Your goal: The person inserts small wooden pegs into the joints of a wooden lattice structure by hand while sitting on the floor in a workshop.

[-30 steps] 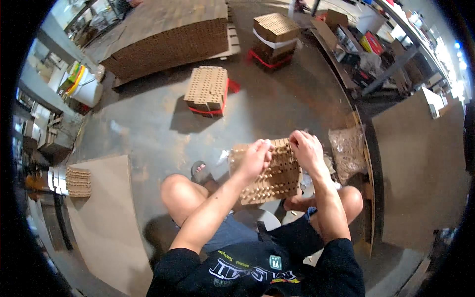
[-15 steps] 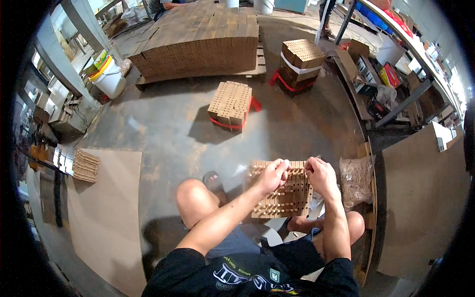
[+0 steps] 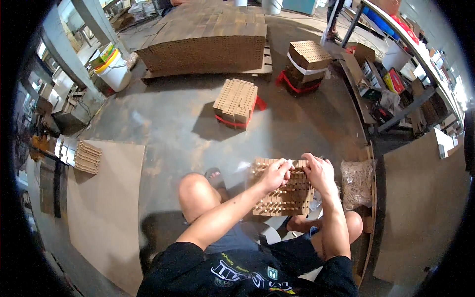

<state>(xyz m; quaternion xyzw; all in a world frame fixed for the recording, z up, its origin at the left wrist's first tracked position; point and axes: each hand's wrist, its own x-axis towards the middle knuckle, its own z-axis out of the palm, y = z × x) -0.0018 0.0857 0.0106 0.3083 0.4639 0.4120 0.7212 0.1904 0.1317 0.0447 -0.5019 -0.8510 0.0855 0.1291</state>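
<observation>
My left hand (image 3: 277, 176) is over the far edge of a brown perforated block (image 3: 299, 190), its thumb and fingertips drawn together; I cannot tell whether a small piece is pinched between them. My right hand (image 3: 319, 174) bends its fingers over the block's far right corner, and I cannot tell if they clamp anything there. The block sits in front of me, above my lap, with pale pegs (image 3: 275, 205) standing in rows along its near edge and toward its left edge. Just beyond its right edge lies a clear bag of similar pegs (image 3: 357, 190). The only large lettering is on my black shirt (image 3: 190, 270): bold white characters across the chest, smaller yellow-green writing above them, and a small teal patch (image 3: 272, 273) with white marks. A red and yellow box (image 3: 394, 80) near the floor's far right edge carries printing too small to read. On the brown board (image 3: 106, 213) to my left, a ridged block (image 3: 88, 157) lies at the far left corner. Out on the floor (image 3: 168, 116) stands a red-strapped block (image 3: 235, 101), nearer me than the large brown stack (image 3: 203, 49) at the floor's far edge.
</observation>
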